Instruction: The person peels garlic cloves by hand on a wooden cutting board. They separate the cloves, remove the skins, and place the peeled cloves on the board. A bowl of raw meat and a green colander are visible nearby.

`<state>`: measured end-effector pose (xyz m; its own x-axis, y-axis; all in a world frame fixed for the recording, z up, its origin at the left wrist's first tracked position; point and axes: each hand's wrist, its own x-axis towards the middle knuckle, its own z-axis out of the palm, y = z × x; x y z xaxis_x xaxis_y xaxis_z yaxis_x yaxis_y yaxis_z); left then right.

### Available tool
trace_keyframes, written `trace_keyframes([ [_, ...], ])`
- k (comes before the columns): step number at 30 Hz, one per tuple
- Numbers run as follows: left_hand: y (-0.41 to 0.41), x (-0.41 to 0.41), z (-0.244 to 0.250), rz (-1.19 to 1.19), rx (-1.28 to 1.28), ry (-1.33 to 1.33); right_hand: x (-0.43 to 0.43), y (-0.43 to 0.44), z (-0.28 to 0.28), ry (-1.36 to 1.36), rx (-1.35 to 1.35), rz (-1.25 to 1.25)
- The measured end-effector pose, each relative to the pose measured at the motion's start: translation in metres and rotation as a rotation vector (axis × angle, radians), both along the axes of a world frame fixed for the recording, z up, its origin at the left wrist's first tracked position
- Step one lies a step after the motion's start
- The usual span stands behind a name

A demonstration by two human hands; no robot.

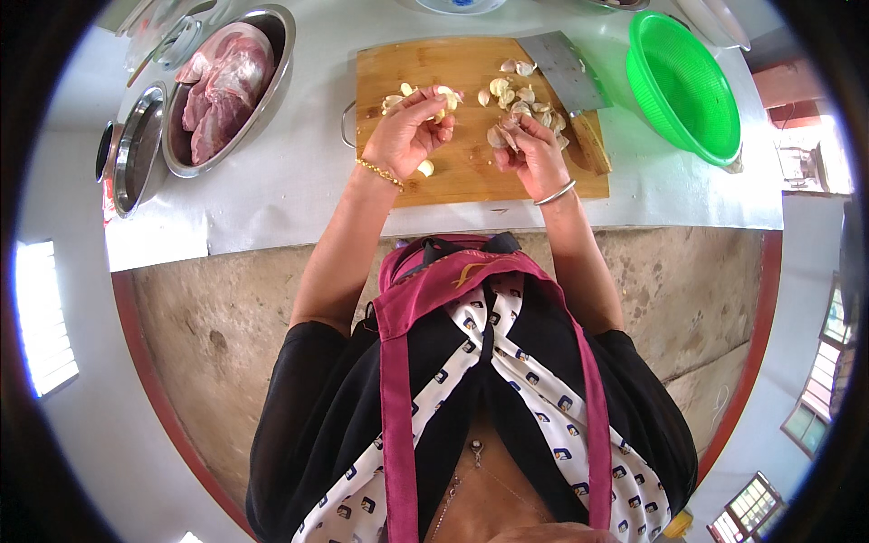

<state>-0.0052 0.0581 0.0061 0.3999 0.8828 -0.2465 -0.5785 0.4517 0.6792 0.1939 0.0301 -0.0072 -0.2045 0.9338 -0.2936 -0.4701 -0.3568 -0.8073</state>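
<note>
My left hand (402, 136) is over the left half of a wooden cutting board (468, 183), pinching pale garlic cloves (446, 99) between thumb and fingers. Toward the right side, my right hand (542, 159) has its fingertips closed on papery garlic skin (501, 134); whether a clove is inside cannot be told. Loose garlic cloves (504, 89), some with skin on, lie in a heap just beyond that hand. Beside my left wrist rests one peeled clove (426, 167), and a few more lie behind the left hand. A cleaver (567, 71) with a wooden handle lies across the board's right edge.
To the left, a steel basin (280, 88) holds a large piece of raw meat (231, 81). Another steel bowl (139, 153) stands beside it. A green plastic colander (686, 95) sits at the right, and a white dish (461, 5) is at the far edge.
</note>
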Motion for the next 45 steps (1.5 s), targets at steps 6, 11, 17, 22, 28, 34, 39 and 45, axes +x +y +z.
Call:
trace_keyframes([
  [6,-0.003,0.007,-0.004,-0.039,-0.082,0.018,-0.017,-0.001,0.015,-0.109,0.038,-0.005],
  [11,-0.007,0.014,-0.003,-0.046,-0.045,0.139,-0.024,0.006,0.011,-0.097,0.108,0.052],
  [17,-0.009,0.01,-0.008,0.008,-0.126,-0.099,-0.023,0.001,0.009,-0.03,0.086,0.079],
  [22,-0.006,0.007,-0.01,-0.02,-0.205,-0.253,-0.021,-0.002,0.008,-0.077,0.1,0.077],
  [28,-0.012,0.021,-0.002,0.175,-0.019,0.151,-0.034,-0.004,0.022,-0.164,0.07,0.024],
  [34,-0.017,0.029,0.003,0.201,0.194,0.489,-0.042,-0.004,0.008,-0.14,0.064,-0.013],
  [39,0.007,0.014,-0.005,0.289,0.494,1.008,-0.009,-0.01,0.004,0.187,-0.022,0.152],
  [45,0.046,-0.002,-0.012,0.04,1.038,1.787,0.063,-0.063,0.031,-0.168,0.16,-0.059],
])
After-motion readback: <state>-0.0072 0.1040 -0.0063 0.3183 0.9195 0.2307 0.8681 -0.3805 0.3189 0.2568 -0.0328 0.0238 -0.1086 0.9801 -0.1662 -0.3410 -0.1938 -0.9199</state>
